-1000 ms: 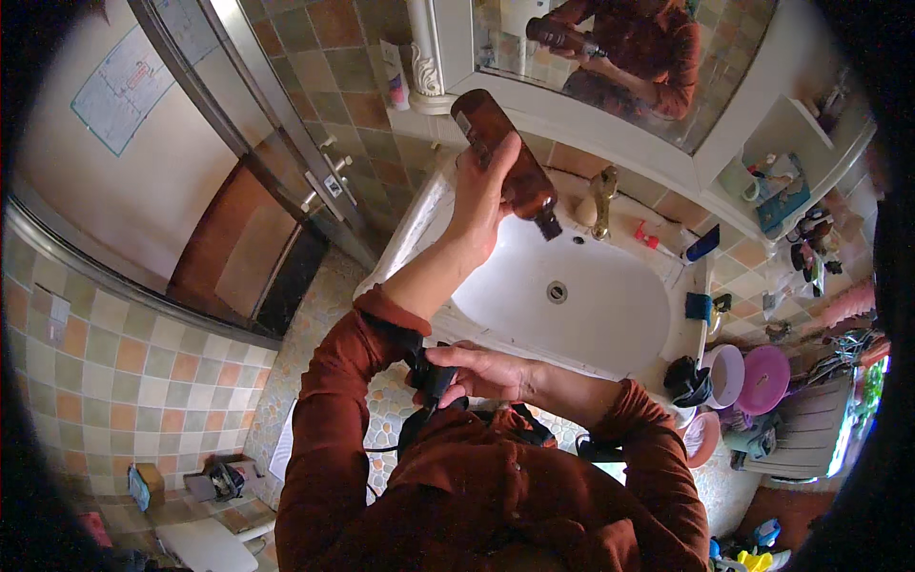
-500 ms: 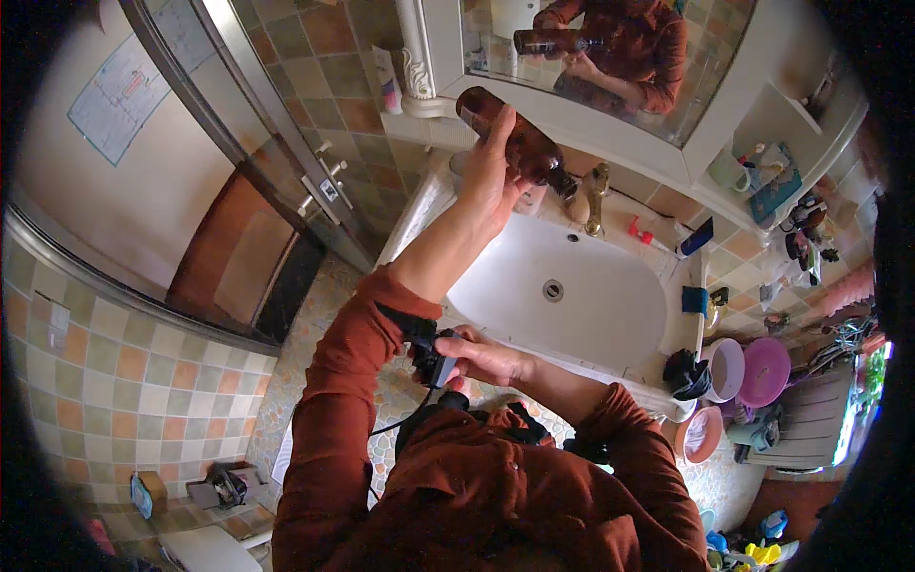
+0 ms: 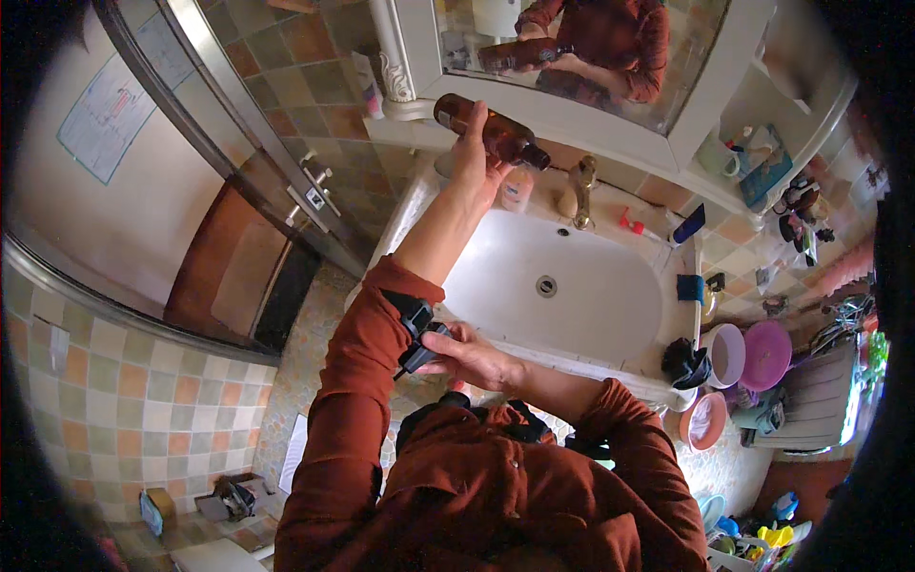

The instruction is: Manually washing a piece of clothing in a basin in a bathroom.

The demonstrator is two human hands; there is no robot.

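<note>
My left hand [image 3: 474, 173] is closed around a dark brown bottle [image 3: 506, 135], raised over the back left of the sink. It lies nearly level, its neck pointing right and slightly down. On my left forearm, just below the elbow-side sleeve fold, sits a black strap mount [image 3: 412, 311]. My right hand [image 3: 477, 357] grips a small black box-shaped device [image 3: 419, 354] against that forearm. Some of its fingers are hidden behind the device. Under the bottle, a pale pump or soap bottle [image 3: 516, 189] stands on the counter, partly covered.
The white sink [image 3: 562, 329] has a brass faucet [image 3: 583, 191] at its back. A mirror cabinet [image 3: 686, 114] hangs above. Along the right are a dark blue tube [image 3: 688, 224], a black cloth [image 3: 685, 363] and a pink basin [image 3: 766, 356]. At left is a glass door frame [image 3: 253, 143].
The bottle has tipped closer to level, and its neck has moved away from the faucet. My right hand stays at the left forearm with the device. The whole view has shifted slightly.
</note>
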